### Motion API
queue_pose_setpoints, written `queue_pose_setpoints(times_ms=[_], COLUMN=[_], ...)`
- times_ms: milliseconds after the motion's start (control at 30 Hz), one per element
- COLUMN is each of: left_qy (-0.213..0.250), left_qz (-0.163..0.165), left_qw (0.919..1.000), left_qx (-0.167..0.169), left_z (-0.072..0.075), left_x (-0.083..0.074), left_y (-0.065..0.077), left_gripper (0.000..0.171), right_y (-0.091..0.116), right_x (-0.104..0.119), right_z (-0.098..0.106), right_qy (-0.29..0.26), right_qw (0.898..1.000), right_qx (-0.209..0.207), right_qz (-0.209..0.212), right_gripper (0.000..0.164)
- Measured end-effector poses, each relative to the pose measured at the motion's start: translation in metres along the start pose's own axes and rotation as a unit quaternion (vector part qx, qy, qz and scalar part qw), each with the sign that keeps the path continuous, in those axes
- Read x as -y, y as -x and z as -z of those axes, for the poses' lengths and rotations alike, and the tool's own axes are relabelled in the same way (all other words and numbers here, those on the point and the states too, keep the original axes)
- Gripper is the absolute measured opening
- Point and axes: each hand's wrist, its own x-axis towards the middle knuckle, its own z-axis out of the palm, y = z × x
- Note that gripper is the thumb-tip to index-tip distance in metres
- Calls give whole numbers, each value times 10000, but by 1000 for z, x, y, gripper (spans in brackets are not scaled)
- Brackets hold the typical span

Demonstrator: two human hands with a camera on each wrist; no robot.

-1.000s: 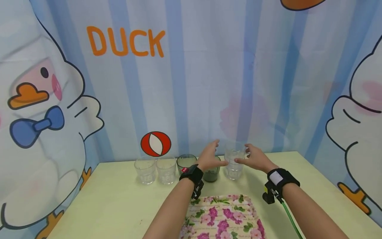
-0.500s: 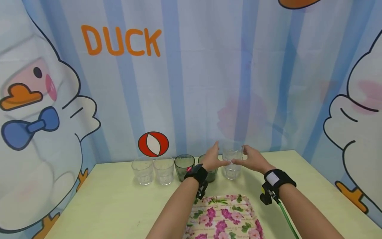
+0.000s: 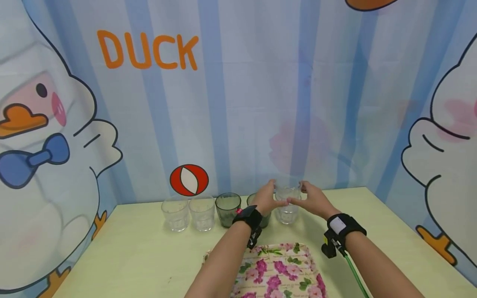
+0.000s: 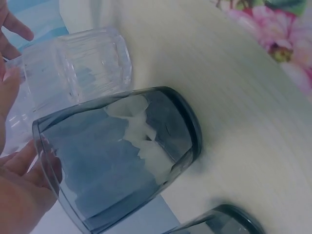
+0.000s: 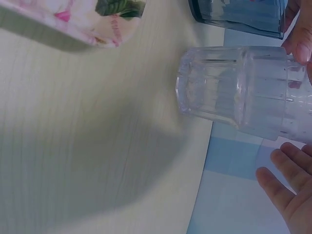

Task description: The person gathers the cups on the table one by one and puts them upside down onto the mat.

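Two clear tumblers stand stacked at the back right of the table, the upper glass [image 5: 298, 117] nested in the lower glass [image 5: 214, 83]. My left hand [image 3: 266, 199] and right hand [image 3: 314, 202] cup the stack from both sides near its top. Both thumbs lie in front, their tips close together over the upper glass. In the right wrist view, the right fingers [image 5: 278, 187] are spread, with tips just off the glass. The left fingers [image 4: 29, 170] show behind a smoky grey tumbler [image 4: 97, 156], close to the stack; in the head view the left hand partly covers that tumbler.
Left of the hands, in one row along the table's back edge, are another grey tumbler [image 3: 228, 210] and two clear tumblers [image 3: 176, 214]. A floral tray [image 3: 275, 265] lies in front, under the left forearm. A curtain [image 3: 242, 103] hangs directly behind the table.
Both hands have closed in on the stacked clear tumblers, and their thumbs have come together in front. The head view has shifted slightly to the right. The other tumblers stay put.
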Motion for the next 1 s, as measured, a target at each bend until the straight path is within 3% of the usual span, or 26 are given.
queue_pose_setpoints(times_ms=[367,1000], left_qy=[95,-262], left_qz=[-49,-231], left_qw=[9990,9985], left_qx=[-439,-421], left_z=[-8,-4], left_x=[8,6], left_y=[-7,-12], left_gripper=[77,77], right_y=[0,0], right_x=[-2,-2], right_z=[-3,3], right_qy=[33,201], right_qw=[9998,9994], right_qx=[-170,-234], right_qz=[65,168], right_gripper=[82,80])
